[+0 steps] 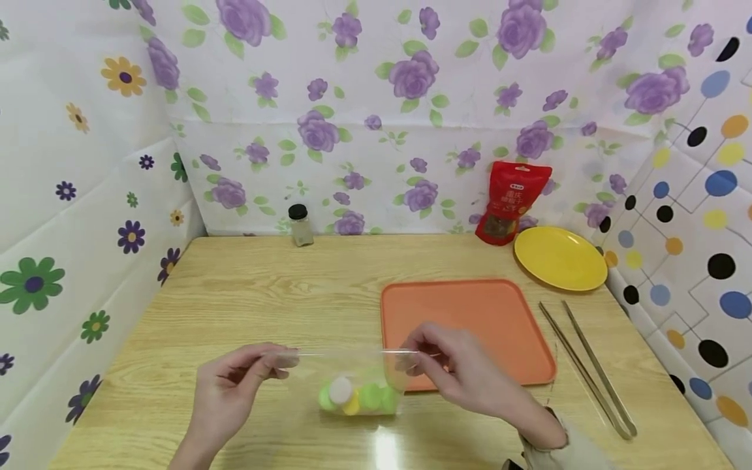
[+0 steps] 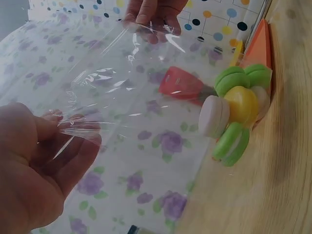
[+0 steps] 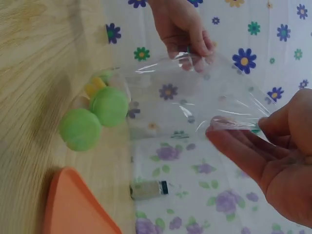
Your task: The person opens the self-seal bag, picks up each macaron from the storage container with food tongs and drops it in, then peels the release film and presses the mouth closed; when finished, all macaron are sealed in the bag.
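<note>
A clear plastic bag (image 2: 112,92) hangs between my two hands, its top edge drawn out in a straight line. At one top corner my left hand (image 1: 232,385) pinches the film between thumb and fingers. My right hand (image 1: 461,369) pinches the opposite corner the same way. Several macarons (image 3: 111,106) lie bunched at the bottom of the bag: green ones, a yellow macaron (image 2: 242,106) and a whitish macaron (image 2: 213,117). In the head view they show blurred through the film, low over the wooden table (image 1: 276,307).
An orange tray (image 1: 464,320) lies just beyond my right hand. Metal tongs (image 1: 593,372) rest to its right. Along the back stand a black-capped jar (image 1: 301,228), a red snack pouch (image 1: 508,202) and a yellow plate (image 1: 561,258). Patterned cloth walls (image 1: 352,98) enclose the table.
</note>
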The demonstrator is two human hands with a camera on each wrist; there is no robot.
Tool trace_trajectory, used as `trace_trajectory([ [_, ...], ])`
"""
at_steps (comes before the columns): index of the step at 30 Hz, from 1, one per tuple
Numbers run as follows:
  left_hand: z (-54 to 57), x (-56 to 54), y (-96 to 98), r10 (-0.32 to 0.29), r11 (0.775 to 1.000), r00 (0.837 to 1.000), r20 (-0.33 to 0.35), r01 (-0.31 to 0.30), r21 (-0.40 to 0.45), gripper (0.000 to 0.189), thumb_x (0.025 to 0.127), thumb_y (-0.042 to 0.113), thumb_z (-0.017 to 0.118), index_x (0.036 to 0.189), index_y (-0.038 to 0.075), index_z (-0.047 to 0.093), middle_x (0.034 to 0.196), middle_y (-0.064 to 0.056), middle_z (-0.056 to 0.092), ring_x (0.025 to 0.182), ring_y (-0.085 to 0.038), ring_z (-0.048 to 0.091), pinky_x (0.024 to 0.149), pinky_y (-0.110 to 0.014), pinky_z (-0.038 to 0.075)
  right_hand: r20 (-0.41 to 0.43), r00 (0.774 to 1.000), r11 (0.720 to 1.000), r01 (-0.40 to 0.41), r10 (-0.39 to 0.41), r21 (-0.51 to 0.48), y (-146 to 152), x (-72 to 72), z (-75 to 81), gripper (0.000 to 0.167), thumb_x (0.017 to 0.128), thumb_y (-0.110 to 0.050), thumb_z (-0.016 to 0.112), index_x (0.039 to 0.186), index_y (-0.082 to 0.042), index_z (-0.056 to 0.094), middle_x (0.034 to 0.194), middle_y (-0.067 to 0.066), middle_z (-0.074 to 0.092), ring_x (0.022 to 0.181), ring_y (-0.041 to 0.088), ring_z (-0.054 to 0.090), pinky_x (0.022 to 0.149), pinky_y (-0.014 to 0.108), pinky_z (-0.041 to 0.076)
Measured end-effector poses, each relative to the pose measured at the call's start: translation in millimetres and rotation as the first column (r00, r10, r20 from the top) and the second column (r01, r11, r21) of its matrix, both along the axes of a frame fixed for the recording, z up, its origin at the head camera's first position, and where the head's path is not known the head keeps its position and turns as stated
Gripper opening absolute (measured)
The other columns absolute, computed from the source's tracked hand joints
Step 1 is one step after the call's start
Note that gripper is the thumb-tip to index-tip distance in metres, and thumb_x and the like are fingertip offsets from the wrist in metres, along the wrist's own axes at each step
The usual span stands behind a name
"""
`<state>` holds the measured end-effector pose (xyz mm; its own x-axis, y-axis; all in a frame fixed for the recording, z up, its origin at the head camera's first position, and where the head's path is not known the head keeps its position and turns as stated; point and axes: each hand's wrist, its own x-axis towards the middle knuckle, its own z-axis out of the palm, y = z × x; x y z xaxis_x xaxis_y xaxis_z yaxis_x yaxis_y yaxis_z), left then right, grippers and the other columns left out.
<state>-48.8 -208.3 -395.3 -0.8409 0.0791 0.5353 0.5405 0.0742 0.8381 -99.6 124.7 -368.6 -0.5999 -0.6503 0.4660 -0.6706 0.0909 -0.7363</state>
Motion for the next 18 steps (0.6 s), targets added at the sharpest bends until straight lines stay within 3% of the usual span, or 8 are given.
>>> trace_trajectory([
  [3,1.8,-7.0,-8.0,0.057,0.998,0.998,0.017,-0.058,0.023,0.019,0.095,-0.017,0.055,0.106,-0.013,0.069,0.091,-0.014,0.075,0.075,-0.018,0.073,0.060,-0.031,0.060,0.142,0.988,0.996,-0.059,0.068,-0.071,-14,-9.7,-1.4,0.011,0.101,0.005,0.052,0.106,-0.002,0.060,0.097,0.011,0.071,0.081,0.022,0.073,0.064,0.035,0.061],
  [5,2.4,-15.9,-12.7,0.093,0.994,0.993,0.067,-0.096,0.046,0.017,0.095,-0.014,0.056,0.106,-0.012,0.069,0.089,-0.014,0.075,0.071,-0.017,0.072,0.057,-0.029,0.059,0.233,0.969,0.994,-0.056,0.078,-0.096,-24,-20.1,-2.8,0.007,0.103,0.003,0.051,0.104,0.002,0.059,0.096,0.014,0.070,0.080,0.026,0.073,0.064,0.038,0.061],
  [8,-1.2,-36.5,-20.2,0.122,0.987,0.970,0.211,-0.141,0.077,0.015,0.097,-0.007,0.060,0.108,-0.011,0.070,0.087,-0.012,0.074,0.069,-0.018,0.072,0.057,-0.029,0.059,0.408,0.912,0.997,0.000,0.030,-0.073,-38,-42.9,-8.8,0.007,0.104,0.000,0.051,0.104,0.004,0.056,0.102,0.016,0.068,0.080,0.030,0.072,0.066,0.041,0.061],
  [13,-21.0,-85.1,-31.5,0.155,0.983,0.870,0.467,-0.182,0.012,0.025,0.101,0.003,0.059,0.120,-0.013,0.063,0.086,-0.006,0.073,0.073,-0.014,0.072,0.065,-0.031,0.061,0.578,0.808,0.991,0.131,-0.115,0.013,-61,-96.6,-34.8,0.007,0.103,0.002,0.050,0.105,0.008,0.054,0.106,0.024,0.065,0.082,0.032,0.072,0.067,0.043,0.062],
  [17,-40.2,-126.2,-36.6,0.186,0.981,0.808,0.558,-0.184,-0.060,0.032,0.102,0.003,0.057,0.128,-0.015,0.056,0.090,-0.011,0.073,0.074,-0.014,0.072,0.069,-0.034,0.061,0.574,0.783,0.970,0.219,-0.239,0.106,-74,-136.9,-59.4,0.007,0.102,0.002,0.052,0.102,0.008,0.056,0.098,0.026,0.065,0.076,0.031,0.071,0.065,0.046,0.061],
  [18,-45.0,-135.2,-38.1,0.193,0.980,0.798,0.571,-0.180,-0.079,0.032,0.102,0.002,0.056,0.129,-0.015,0.055,0.090,-0.013,0.073,0.073,-0.014,0.072,0.068,-0.034,0.061,0.540,0.793,0.960,0.239,-0.280,0.147,-77,-145.9,-65.5,0.007,0.101,0.002,0.053,0.100,0.008,0.057,0.094,0.023,0.065,0.074,0.029,0.070,0.064,0.045,0.061],
])
